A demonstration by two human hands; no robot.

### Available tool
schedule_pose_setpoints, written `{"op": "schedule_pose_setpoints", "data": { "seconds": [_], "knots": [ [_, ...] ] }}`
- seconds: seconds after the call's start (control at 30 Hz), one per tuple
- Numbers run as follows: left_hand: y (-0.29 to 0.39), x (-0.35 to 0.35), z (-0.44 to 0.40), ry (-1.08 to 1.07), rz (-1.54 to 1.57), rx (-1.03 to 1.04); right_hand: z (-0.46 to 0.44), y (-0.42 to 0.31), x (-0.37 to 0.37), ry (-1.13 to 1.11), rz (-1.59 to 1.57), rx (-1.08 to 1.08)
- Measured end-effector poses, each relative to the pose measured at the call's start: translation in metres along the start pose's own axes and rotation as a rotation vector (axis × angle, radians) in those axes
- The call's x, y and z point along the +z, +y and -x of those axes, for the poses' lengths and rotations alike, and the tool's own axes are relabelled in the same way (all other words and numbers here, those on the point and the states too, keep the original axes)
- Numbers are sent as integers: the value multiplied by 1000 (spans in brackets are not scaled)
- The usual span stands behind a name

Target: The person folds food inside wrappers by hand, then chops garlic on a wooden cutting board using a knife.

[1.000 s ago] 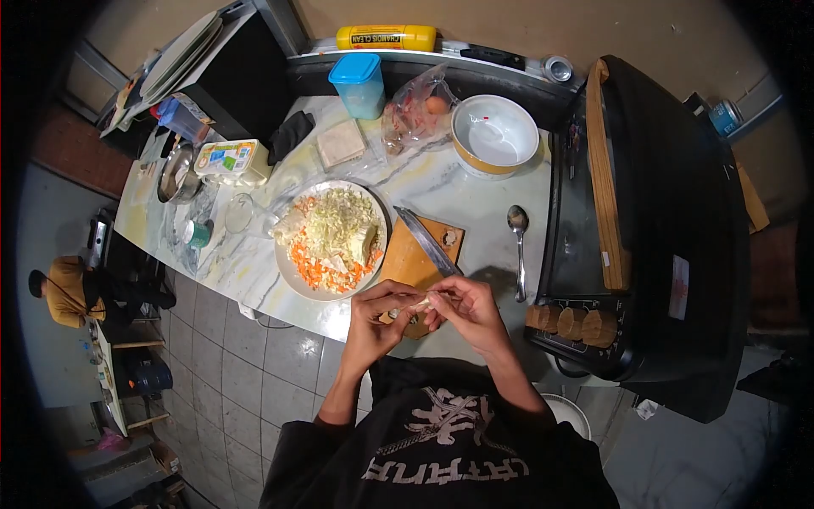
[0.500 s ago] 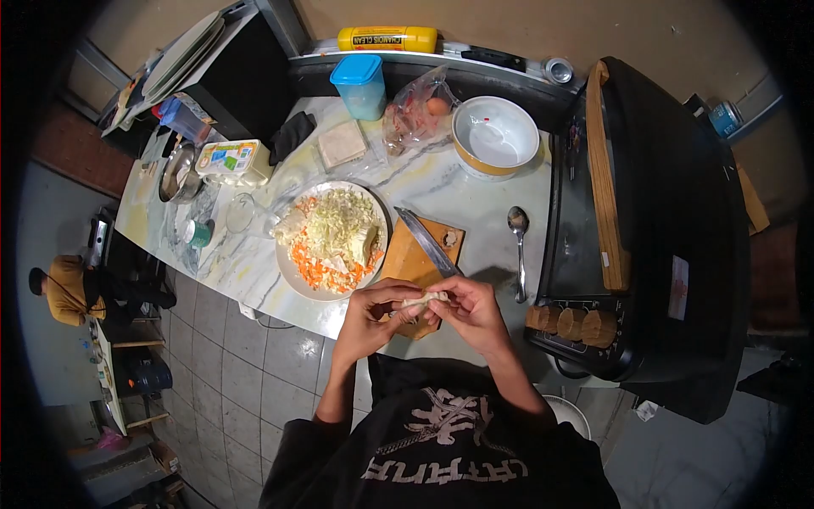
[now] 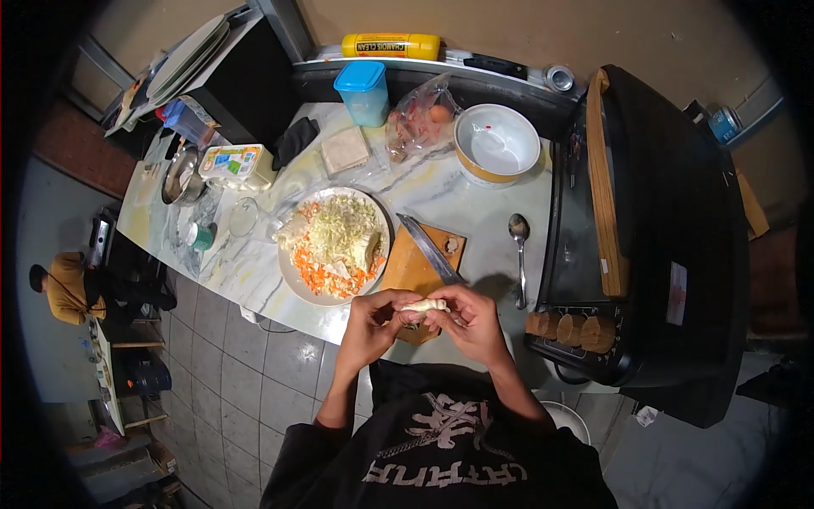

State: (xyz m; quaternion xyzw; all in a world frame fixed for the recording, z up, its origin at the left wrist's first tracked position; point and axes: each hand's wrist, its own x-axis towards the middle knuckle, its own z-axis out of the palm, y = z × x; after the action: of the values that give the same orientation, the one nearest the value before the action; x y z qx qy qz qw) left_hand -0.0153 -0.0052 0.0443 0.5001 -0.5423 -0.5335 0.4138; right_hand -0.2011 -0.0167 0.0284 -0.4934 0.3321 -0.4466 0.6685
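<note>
The left hand (image 3: 375, 327) and the right hand (image 3: 473, 324) are close together, each pinching one end of a small, pale, soft-looking piece (image 3: 426, 305) between thumb and fingers. The piece is held up over the near end of the orange-brown wooden cutting board (image 3: 407, 273), by the near edge of the marbled white table (image 3: 500, 199).

The piece looks thin and likely to tear, so a light, even pinch at both ends seems best, with the thumbs working in small moves and neither hand pulling hard. Keeping it over the board would let any crumbs land there rather than past the table's near edge.

The long knife with a grey metal blade (image 3: 431, 248) lies slantwise across the board, its tip toward the far side and its near end just beside the right fingers; the handle cannot be made out. Reaching forward with the right hand calls for care around it.

Left of the board, very near it, stands the round white plate (image 3: 318, 299) heaped with shredded pale and orange vegetables (image 3: 348, 222); its rim limits the left hand's sideways travel. To the right there is more width before the shiny metal spoon (image 3: 521, 254), with the big black oven (image 3: 678, 212) beyond, along the table's right edge.
</note>
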Motion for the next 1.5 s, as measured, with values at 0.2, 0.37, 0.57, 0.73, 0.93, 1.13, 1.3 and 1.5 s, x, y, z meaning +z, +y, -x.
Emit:
{"op": "schedule_pose_setpoints", "data": {
  "seconds": [0.2,0.37,0.57,0.73,0.93,1.13,1.3,1.5],
  "knots": [
    [-5,3,0,10,109,25,0,-3,2,-6,88,-83],
    [-2,7,0,19,231,1,2,-2,0,30,138,-72],
    [-7,4,-2,-51,179,32,1,0,0,53,134,-54],
    [12,1,-1,-103,7,68,-2,-3,0,89,117,-68],
    [10,7,-3,-26,-175,109,-1,-2,-2,100,48,-15],
    [2,13,-3,38,-182,150,-1,-5,-4,84,15,35],
    [-3,20,-4,101,162,55,-1,-1,-2,84,-46,-5],
    [-10,26,-2,118,290,16,-3,8,-2,122,-26,-77]
  ]
}}
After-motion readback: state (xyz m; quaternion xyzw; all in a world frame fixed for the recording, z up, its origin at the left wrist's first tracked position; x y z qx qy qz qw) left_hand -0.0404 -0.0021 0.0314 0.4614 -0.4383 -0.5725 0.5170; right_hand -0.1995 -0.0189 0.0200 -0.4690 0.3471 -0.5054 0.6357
